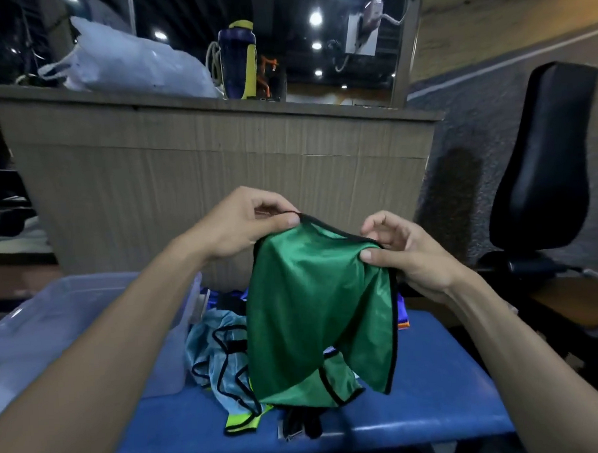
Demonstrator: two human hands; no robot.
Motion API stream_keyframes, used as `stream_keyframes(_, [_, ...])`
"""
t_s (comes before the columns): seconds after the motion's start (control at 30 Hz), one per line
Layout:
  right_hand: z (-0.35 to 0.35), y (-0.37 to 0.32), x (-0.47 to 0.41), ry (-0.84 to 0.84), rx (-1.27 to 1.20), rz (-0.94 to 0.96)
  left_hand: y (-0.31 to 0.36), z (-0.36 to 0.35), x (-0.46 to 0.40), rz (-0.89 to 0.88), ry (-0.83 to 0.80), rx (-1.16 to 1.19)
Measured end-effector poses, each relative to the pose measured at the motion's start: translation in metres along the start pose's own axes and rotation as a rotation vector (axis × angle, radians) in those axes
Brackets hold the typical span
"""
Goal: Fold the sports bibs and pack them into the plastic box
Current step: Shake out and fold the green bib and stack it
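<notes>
Two bare hands hold a green bib aloft before a tall counter [219, 161] faced in pale wood-grain panels, which fills the back of the scene. On its top sit a crumpled white plastic bag [129, 62] and, just to the right of it, a dark blue bottle [237, 59] with a yellow lid and strap. A black padded seat [544, 154] on a dark frame stands well off to the right. Below the hands runs a blue bench [435, 391], its glossy top carrying the work. At its left end stands the clear plastic box [72, 322], partly hidden behind the left forearm. The green bib [315, 311], edged in black binding, hangs in the air over the middle of the bench, its lower hem drooping onto the clothes beneath. Just beside the box lies a heap of unfolded bibs: a light blue bib [210, 350] with black trim on top, a neon yellow bib [239, 422] poking out at the front edge, and something blue and orange mostly hidden behind the green one. The left hand [246, 225] pinches the green bib's upper black edge between thumb and fingers. The right hand [405, 252] grips the opposite top corner, thumb pressed on the fabric, fingers curled behind.
</notes>
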State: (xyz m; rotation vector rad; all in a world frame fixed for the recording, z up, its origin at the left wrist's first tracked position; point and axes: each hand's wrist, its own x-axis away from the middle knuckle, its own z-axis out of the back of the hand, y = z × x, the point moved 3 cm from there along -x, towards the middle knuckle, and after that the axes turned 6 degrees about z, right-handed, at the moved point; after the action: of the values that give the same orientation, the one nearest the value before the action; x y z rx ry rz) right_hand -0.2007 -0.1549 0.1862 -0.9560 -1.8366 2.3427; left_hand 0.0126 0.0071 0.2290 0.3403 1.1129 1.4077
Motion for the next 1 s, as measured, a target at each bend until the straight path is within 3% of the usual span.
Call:
stream_keyframes(0.17, [0.004, -0.018, 0.006, -0.033, -0.005, 0.049, 0.019, 0.014, 0.001, 0.036, -0.038, 0.378])
stream_keyframes(0.47, [-0.013, -0.046, 0.0, -0.059, 0.163, 0.083, 0.046, 0.02, -0.012, -0.058, 0.03, 0.061])
stream_keyframes(0.57, [-0.011, -0.044, 0.005, -0.075, 0.164, 0.055, 0.047, 0.024, -0.014, -0.105, 0.135, -0.023])
stream_keyframes(0.73, [-0.013, -0.017, 0.019, -0.074, 0.257, -0.004, 0.056, 0.037, -0.02, -0.188, 0.446, -0.054])
stream_keyframes(1.0, [0.0, 0.045, 0.049, 0.028, 0.316, -0.111, 0.07, 0.045, -0.019, -0.235, 0.636, -0.032])
